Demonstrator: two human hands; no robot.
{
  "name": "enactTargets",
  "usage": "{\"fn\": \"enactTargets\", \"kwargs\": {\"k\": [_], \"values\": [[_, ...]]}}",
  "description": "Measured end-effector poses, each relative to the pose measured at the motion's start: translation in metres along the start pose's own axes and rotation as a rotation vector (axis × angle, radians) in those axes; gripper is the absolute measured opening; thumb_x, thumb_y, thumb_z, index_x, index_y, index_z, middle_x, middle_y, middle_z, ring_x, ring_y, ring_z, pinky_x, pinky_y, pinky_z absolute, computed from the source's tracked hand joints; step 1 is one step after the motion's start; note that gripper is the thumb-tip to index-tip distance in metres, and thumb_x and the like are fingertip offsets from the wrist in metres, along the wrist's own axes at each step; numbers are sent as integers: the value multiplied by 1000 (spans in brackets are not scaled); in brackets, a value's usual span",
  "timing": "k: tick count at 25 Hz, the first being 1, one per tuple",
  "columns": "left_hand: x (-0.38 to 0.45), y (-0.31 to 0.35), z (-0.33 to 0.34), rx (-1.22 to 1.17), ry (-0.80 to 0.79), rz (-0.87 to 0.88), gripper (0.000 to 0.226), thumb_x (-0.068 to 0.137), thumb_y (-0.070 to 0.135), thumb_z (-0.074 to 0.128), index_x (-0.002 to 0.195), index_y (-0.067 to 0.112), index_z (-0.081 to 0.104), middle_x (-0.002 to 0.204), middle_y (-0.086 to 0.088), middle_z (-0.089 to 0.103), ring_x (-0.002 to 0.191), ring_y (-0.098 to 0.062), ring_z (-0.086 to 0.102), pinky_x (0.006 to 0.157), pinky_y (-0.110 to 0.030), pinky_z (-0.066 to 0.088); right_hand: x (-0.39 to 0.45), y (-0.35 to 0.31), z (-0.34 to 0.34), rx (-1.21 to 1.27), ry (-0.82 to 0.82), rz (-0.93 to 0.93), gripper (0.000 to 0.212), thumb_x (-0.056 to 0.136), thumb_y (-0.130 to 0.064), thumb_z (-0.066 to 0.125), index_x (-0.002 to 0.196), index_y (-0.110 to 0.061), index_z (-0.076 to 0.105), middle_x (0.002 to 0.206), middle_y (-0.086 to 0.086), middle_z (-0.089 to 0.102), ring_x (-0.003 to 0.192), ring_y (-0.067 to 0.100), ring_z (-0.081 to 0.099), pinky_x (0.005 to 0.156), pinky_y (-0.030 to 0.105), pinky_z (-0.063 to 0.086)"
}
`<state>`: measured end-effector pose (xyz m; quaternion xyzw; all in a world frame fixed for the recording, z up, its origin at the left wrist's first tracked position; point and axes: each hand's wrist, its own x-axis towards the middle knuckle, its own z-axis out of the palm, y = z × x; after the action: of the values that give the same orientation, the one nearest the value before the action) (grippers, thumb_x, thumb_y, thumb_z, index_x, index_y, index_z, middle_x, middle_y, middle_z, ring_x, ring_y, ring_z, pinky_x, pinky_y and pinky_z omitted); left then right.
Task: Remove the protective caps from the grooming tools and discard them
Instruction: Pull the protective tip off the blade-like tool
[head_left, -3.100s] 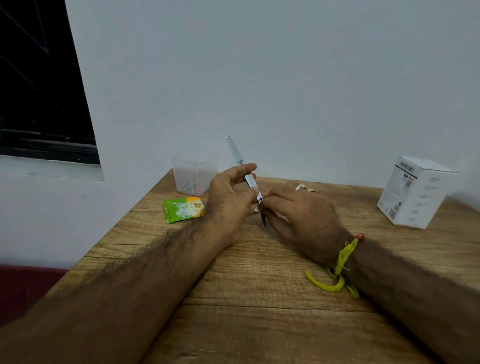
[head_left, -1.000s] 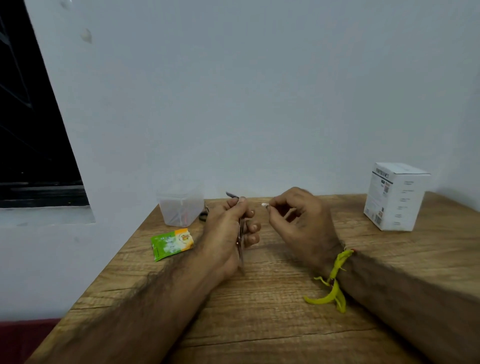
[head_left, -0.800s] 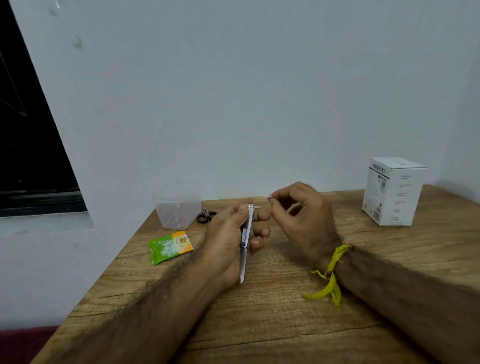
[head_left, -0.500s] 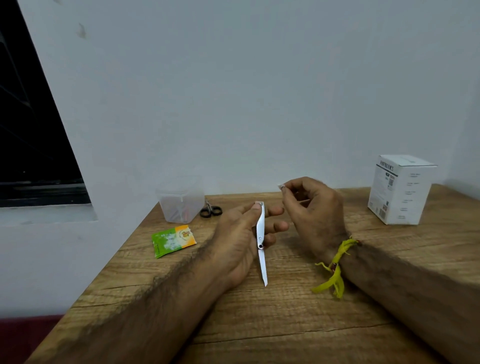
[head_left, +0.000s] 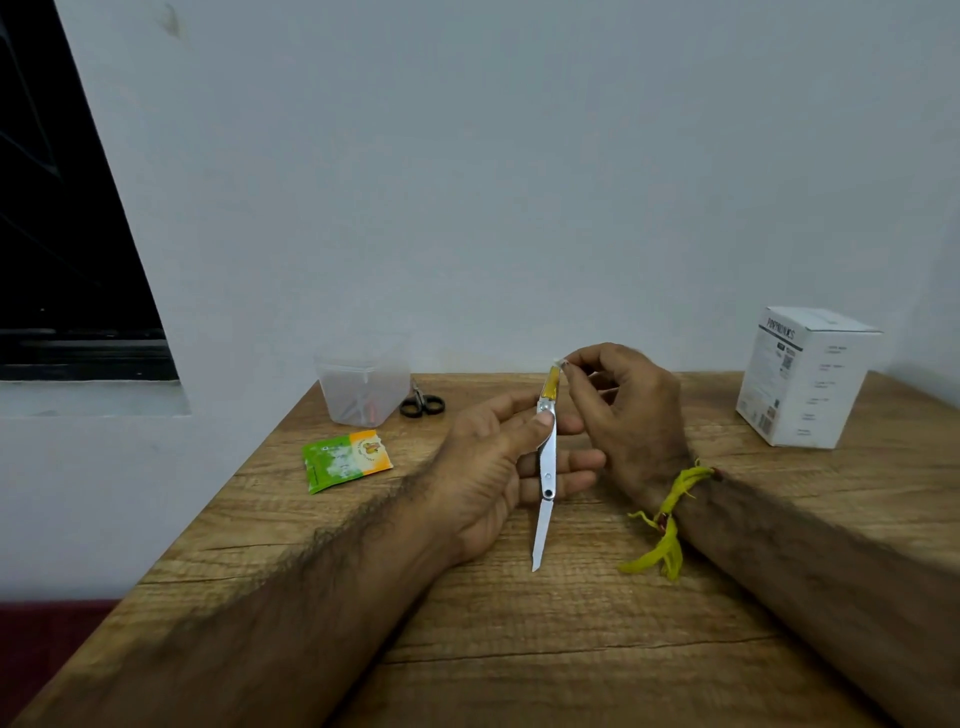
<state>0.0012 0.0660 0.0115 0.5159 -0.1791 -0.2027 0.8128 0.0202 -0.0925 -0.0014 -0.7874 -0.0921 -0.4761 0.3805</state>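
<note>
Your left hand (head_left: 493, 467) gripping metal tool (head_left: 545, 467); right hand (head_left: 623, 410) pinching its cap (head_left: 560, 360). Wooden surface (head_left: 519, 649) butting white wall (head_left: 519, 182); dark window (head_left: 52, 234) sitting left.

The slim silver grooming tool (head_left: 546, 475) is bright polished metal, with what looks like a clear plastic cap (head_left: 554, 378) over its yellowish far end, though that part is blurred. The brown table (head_left: 571, 649) has a matt, grained wood finish. The small clear tub (head_left: 362, 387) is frosted plastic, the green sachet (head_left: 345, 460) glossy foil, the white box (head_left: 808, 376) smooth matt card.
</note>
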Motion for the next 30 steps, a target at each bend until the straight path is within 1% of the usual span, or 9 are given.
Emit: {"fn": "enactTargets", "kwargs": {"k": [7, 11, 13, 15, 18, 21, 24, 26, 30], "values": [[3, -1, -4, -75, 84, 62, 30, 97, 5, 58, 127, 1, 58, 100, -14, 74, 71, -26, 74, 65, -38, 64, -6, -4, -2, 30, -128, -107, 7, 94, -6, 66, 95, -10, 71, 91, -5, 69, 84, 8, 66, 71, 22, 54], [3, 0, -6, -98, 84, 52, 27, 94, 5, 61, 120, 2, 61, 94, -10, 75, 69, -23, 74, 65, -37, 64, -4, -1, -1, 42, -202, -117, 10, 93, -4, 66, 96, -13, 71, 91, -5, 69, 85, 8, 66, 72, 22, 53], [3, 0, -6, -77, 78, 45, 24, 95, 7, 61, 118, 2, 64, 94, -10, 75, 69, -21, 74, 64, -35, 64, -4, -2, 0, 44, -205, -89, 11, 92, -5, 67, 95, -15, 71, 90, -6, 69, 83, 7, 65, 69, 21, 53], [4, 0, -7, -59, 90, 48, 24, 97, 9, 58, 119, 1, 64, 94, -9, 72, 70, -21, 72, 67, -37, 64, -5, -6, -1, 55, -128, -70, 8, 92, -6, 69, 94, -14, 71, 89, -6, 68, 81, 8, 65, 66, 22, 52], [7, 0, -9, -71, 124, 68, 25, 100, 8, 54, 121, -2, 63, 102, -13, 72, 77, -23, 73, 72, -40, 64, -8, -13, -2, 69, -41, -169, 4, 90, -5, 71, 91, -8, 72, 85, -2, 68, 78, 10, 65, 65, 26, 54], [7, 0, -8, -34, 109, 82, 26, 102, 7, 49, 120, -3, 64, 111, -18, 74, 96, -25, 75, 77, -38, 63, -13, -17, 3, -24, -166, -295, 6, 90, -12, 68, 91, -9, 72, 81, -1, 65, 76, 15, 62, 65, 37, 54], [8, 1, -10, -19, 82, 60, 29, 106, 8, 42, 120, -5, 63, 113, -20, 73, 104, -26, 73, 87, -40, 61, -10, -12, 3, -60, -174, -329, 6, 91, -12, 68, 91, -8, 71, 81, 1, 64, 76, 17, 61, 65, 40, 54], [9, 3, -13, -25, 67, 55, 30, 106, 4, 38, 121, -5, 62, 112, -19, 73, 103, -24, 72, 90, -41, 59, -9, -11, 2, -62, -178, -353, 3, 91, -9, 69, 92, -6, 71, 82, 2, 64, 76, 18, 62, 66, 41, 54], [9, 2, -13, -59, 95, 81, 26, 102, -2, 43, 115, -3, 66, 103, -16, 75, 93, -20, 75, 83, -37, 62, -11, -9, 3, -86, -191, -401, 4, 91, -8, 67, 91, -5, 70, 85, 4, 65, 77, 21, 62, 66, 43, 54]]}}
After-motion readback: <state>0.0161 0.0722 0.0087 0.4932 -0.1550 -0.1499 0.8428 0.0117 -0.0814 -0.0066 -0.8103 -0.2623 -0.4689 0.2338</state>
